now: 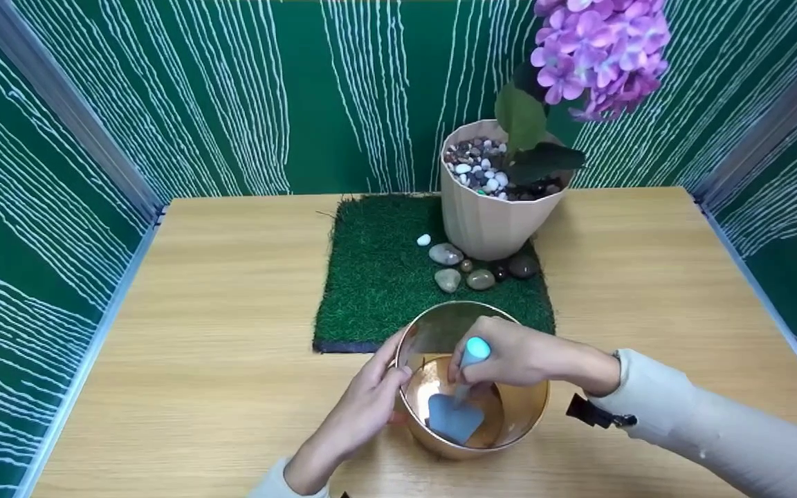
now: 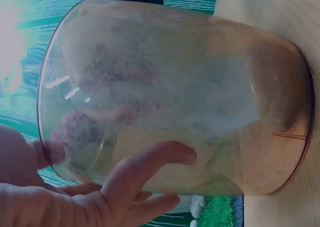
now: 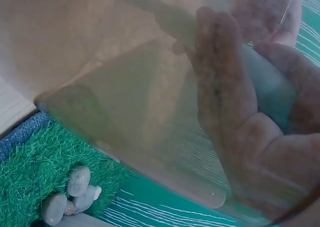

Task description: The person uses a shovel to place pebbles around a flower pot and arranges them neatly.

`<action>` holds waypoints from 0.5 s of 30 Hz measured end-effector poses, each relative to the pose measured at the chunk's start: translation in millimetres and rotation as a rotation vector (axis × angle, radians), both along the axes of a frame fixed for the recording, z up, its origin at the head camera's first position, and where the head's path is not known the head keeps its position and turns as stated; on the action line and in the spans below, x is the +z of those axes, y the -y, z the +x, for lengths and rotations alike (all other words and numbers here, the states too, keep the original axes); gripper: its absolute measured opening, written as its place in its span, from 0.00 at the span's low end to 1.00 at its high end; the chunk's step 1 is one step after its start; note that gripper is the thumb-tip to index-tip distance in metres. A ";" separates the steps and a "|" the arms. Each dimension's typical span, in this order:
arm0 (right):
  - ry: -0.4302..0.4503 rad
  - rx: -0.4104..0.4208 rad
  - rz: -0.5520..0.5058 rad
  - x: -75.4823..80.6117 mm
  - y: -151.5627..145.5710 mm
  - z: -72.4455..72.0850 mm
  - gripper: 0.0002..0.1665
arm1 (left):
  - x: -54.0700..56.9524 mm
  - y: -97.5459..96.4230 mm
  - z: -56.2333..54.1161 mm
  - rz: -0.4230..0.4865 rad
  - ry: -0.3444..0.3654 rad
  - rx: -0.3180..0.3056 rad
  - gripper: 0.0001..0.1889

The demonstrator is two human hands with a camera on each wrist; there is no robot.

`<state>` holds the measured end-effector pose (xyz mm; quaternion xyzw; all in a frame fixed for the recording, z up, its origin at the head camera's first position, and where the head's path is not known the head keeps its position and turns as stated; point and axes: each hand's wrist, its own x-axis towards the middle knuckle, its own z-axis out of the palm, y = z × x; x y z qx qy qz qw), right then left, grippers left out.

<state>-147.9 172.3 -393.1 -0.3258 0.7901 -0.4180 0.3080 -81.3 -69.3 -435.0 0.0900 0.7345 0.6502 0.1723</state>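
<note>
A clear amber container stands on the table at the front. My left hand grips its left side, thumb over the rim; the left wrist view shows the fingers along the outer wall. Inside the container, my right hand is wrapped round the pale blue handle of a spatula. The flat blue-grey blade reaches down near the container's bottom. Through the wall in the left wrist view, the blade appears blurred. In the right wrist view, my fingers curl about the handle, seen through the amber wall.
Just behind the container lies a square of artificial grass. On it are several smooth stones and a cream pot with pebbles and purple flowers. Green walls with white streaks enclose the wooden table.
</note>
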 end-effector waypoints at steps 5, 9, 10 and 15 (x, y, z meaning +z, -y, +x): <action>0.025 -0.006 0.013 0.2 0.3 -0.8 0.10 | 0.1 -5.0 1.4 -0.096 -0.119 0.015 0.31; 0.045 -0.015 0.007 0.4 0.0 -0.2 0.09 | 0.5 -6.3 2.1 -0.109 -0.120 0.025 0.31; 0.052 -0.018 0.006 0.4 -0.1 0.1 0.09 | 0.7 -6.4 2.2 -0.108 -0.119 0.024 0.31; 0.082 -0.027 -0.001 0.2 -0.5 1.3 0.09 | 1.3 -6.6 2.7 -0.108 -0.123 0.021 0.31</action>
